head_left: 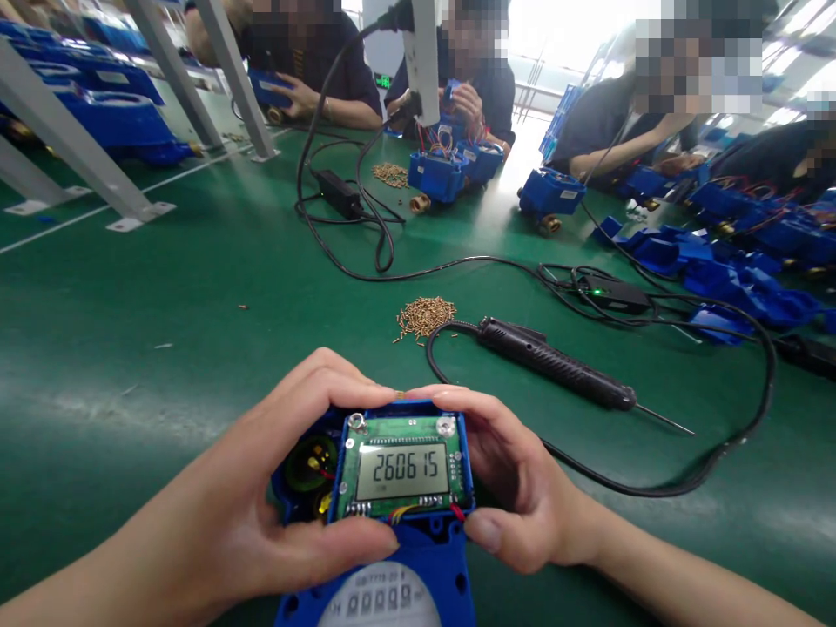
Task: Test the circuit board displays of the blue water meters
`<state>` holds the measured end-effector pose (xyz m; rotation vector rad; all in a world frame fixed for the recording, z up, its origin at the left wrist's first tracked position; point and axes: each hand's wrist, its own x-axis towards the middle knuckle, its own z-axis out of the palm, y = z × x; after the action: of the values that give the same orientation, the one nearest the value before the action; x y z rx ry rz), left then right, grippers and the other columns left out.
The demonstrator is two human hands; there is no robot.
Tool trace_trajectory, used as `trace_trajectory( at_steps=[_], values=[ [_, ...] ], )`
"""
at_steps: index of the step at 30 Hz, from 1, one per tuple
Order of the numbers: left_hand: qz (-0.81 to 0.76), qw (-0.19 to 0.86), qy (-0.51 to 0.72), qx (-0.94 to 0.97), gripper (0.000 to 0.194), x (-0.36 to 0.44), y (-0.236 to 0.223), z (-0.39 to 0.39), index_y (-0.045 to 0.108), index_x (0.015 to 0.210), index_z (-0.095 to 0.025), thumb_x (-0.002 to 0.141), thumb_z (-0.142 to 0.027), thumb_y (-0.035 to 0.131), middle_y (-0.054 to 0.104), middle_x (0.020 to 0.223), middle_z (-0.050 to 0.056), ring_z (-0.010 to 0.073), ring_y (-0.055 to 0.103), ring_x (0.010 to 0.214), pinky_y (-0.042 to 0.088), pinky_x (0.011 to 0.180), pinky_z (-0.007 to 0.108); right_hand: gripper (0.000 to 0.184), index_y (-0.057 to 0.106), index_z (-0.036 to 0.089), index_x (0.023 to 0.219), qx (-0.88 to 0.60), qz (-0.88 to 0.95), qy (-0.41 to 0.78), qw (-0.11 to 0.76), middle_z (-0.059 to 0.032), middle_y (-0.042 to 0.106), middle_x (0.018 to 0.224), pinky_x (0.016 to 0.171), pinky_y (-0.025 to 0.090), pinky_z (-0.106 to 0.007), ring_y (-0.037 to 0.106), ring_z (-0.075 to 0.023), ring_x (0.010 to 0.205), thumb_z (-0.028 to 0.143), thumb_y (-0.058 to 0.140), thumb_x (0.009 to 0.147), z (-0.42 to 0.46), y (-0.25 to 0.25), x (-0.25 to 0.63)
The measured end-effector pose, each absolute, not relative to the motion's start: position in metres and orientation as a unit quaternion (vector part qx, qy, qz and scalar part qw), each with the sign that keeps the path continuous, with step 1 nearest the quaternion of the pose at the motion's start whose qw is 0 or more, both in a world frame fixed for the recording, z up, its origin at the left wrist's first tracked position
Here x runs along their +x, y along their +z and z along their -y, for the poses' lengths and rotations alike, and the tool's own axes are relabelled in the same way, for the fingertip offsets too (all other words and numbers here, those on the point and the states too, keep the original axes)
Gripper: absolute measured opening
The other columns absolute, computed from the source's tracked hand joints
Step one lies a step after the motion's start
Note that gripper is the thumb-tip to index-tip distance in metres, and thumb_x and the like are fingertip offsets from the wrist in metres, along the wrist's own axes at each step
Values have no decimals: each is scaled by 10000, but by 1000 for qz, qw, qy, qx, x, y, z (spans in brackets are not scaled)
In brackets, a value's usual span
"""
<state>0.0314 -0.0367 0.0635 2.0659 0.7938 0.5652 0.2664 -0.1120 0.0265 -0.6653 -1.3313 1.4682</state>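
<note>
Between my two hands is a blue water meter (pixel 450 557) with its electronics compartment uncovered. Inside it sits a green circuit board (pixel 353 514) whose LCD display (pixel 403 468) reads 260615. Yellow and red wires run along the board's lower edge. My left hand (pixel 280 488) grips the left side, thumb below the board and fingers over the top edge. On the right side, my right hand (pixel 522 488) holds the housing with its thumb at the lower right corner. Nearer to me, a round dial (pixel 382 596) with printed digits is partly cut off by the frame.
Beyond the meter lie a pile of small brass screws (pixel 426 317) and a black electric screwdriver (pixel 555 361), its cable looping right. A black adapter (pixel 614 294) and blue plastic parts (pixel 724 270) are at right. Co-workers sit across the green table (pixel 196 287); metal legs (pixel 84 131) stand left.
</note>
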Motion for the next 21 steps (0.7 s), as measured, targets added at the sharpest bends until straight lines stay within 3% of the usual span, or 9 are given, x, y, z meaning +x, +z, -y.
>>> trace_trajectory(
  at_steps=[7,9,11,13,15,19,21],
  values=[
    [-325,410,233,820,458,33,64,38,495,1231,-432,840,-563,692,533,1157,-44,201,530,1047,476,852,291,711,527,299,1409,-296,559,585,507,-77,561,1445,1169,415,-410,528,-241,1366,299,844,772,101,30,281],
    [-326,408,232,821,467,34,64,38,493,1226,-437,832,-589,693,527,1163,-49,203,522,1065,457,878,304,505,639,288,1279,-368,568,513,528,-53,682,1287,1089,494,-355,640,-201,1228,351,815,810,94,38,294],
    [-324,406,232,822,456,34,65,38,496,1221,-433,837,-584,690,522,1164,-49,206,519,1076,438,896,319,190,740,234,1041,-493,570,397,524,-31,764,1015,908,564,-256,724,-140,966,349,730,891,88,49,308],
    [-324,405,234,822,445,34,66,37,505,1215,-416,841,-569,690,521,1160,-43,210,520,1076,425,902,332,207,745,179,837,-595,564,292,492,-22,748,797,716,553,-203,699,-106,726,358,683,922,88,58,319],
    [-328,409,233,819,442,33,67,37,523,1199,-387,833,-562,699,523,1155,-34,219,521,1078,417,910,346,292,726,156,774,-639,576,254,442,-17,710,692,595,509,-212,643,-105,596,395,660,929,94,62,325],
    [-333,425,222,812,457,34,70,36,534,1183,-351,816,-558,712,520,1166,-24,237,518,1098,408,931,373,228,748,170,827,-662,668,193,278,-6,644,682,562,399,-240,546,-109,586,359,668,927,118,60,318],
    [-324,430,220,814,457,34,71,35,531,1184,-343,819,-552,711,518,1167,-21,236,519,1097,408,934,377,188,749,184,858,-656,685,164,272,-6,628,731,596,392,-248,540,-113,640,332,661,935,131,63,306]
  ],
)
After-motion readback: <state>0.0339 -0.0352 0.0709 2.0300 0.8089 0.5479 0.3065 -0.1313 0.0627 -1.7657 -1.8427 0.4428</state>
